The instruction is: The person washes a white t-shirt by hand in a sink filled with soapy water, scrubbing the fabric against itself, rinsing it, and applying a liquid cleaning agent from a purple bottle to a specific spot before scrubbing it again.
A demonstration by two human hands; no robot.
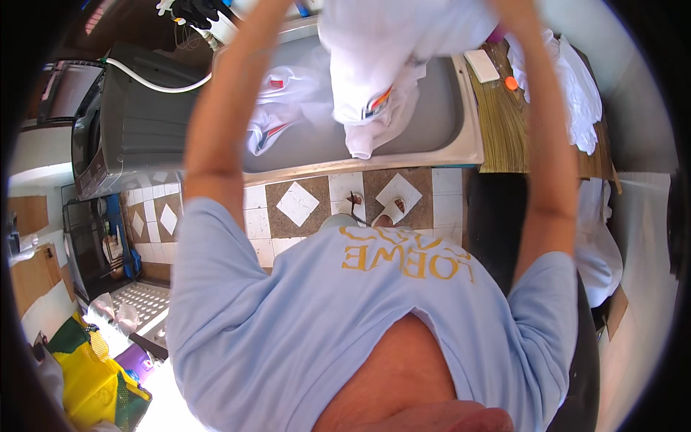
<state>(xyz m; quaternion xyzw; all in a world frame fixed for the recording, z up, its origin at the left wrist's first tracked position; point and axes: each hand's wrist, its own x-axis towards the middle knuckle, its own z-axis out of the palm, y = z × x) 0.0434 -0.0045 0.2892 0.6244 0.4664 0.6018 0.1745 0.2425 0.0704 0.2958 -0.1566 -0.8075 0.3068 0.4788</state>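
Both my arms reach up and forward over a grey sink (471, 137). A white shirt (410, 36) with a striped orange and dark mark hangs above the basin between my arms, its upper part smeared by motion. My left forearm leaves the picture at the top edge, and that hand is out of view. At the top edge, my right hand (512, 10) shows only in part, blurred, right beside the shirt; its fingers cannot be made out. Another white garment (291, 86) with a small red patch lies in the left half of the basin.
On a wooden counter (500, 137) right of the sink lie a pale bar-shaped block (481, 65), an orange cap (511, 83) and white cloth (579, 93). A dark grey appliance (147, 119) with a white hose (162, 89) stands left. A yellow-green bag (90, 378) sits lower left.
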